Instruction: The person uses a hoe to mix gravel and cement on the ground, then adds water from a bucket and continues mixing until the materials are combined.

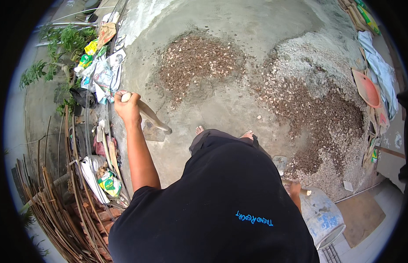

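My left hand (pixel 128 108) is closed round the upper end of the wooden handle of a hoe (pixel 152 117). The handle slants down toward the ground, and a flat, dull blade (pixel 154 132) shows beside its lower end. At the lower right, my right hand (pixel 295 188) grips another wooden handle (pixel 305 192), whose pale end sticks out past the fist. A flat grey blade (pixel 280 162) lies just ahead of that hand, seemingly part of the same tool, likely a second hoe. My torso hides some of the right arm.
Reddish-brown gravel (pixel 199 65) lies ahead on the grey concrete floor (pixel 221 103). A larger gravel heap (pixel 331 118) spreads to the right, near a red pan (pixel 367 88). A worn drum (pixel 321 215) stands by my right hand. Wooden sticks (pixel 50 206) and crumpled sacks (pixel 103 74) line the left.
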Demonstrator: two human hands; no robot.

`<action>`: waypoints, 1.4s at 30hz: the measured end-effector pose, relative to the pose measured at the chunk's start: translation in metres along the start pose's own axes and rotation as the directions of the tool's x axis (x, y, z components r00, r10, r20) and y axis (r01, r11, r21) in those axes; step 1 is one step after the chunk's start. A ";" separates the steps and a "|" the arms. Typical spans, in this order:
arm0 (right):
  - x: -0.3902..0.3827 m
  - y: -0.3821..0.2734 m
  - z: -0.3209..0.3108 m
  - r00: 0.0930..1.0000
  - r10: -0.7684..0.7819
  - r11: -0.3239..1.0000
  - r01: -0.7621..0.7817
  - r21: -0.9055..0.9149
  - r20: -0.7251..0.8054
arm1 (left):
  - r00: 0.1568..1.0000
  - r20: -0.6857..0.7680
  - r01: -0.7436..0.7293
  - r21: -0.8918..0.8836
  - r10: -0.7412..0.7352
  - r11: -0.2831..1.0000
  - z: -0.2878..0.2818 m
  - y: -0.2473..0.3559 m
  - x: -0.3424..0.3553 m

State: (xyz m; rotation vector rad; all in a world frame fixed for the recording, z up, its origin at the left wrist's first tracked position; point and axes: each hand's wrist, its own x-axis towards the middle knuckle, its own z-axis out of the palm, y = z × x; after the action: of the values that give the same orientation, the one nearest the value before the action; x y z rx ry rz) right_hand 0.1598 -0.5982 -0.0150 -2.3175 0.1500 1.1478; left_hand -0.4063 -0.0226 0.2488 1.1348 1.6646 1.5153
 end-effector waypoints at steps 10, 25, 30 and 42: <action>-0.053 -0.234 0.304 0.971 -0.212 0.977 0.213 0.000 0.107 | 0.900 0.431 0.236 -0.361 -0.062 0.902 -0.072 -0.022 0.076; -0.149 -0.411 0.627 0.882 0.007 0.304 -0.451 0.839 0.471 | 0.720 0.692 0.437 -0.516 0.057 0.737 -0.074 0.015 0.122; -0.091 -0.400 0.620 0.954 0.182 0.187 -0.273 0.944 0.240 | 0.636 0.757 -0.080 0.258 -0.150 0.963 -0.061 -0.058 0.191; 0.154 -0.284 0.534 0.742 0.632 0.388 -0.055 0.920 -0.222 | -0.335 0.698 -0.860 0.047 -0.632 0.508 0.251 -0.265 0.113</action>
State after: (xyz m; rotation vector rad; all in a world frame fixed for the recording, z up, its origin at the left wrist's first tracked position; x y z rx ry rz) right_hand -0.0259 -0.0616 -0.2738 -1.5329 1.2503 0.2870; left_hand -0.2872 0.1990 -0.0387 2.2478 0.4327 -1.0326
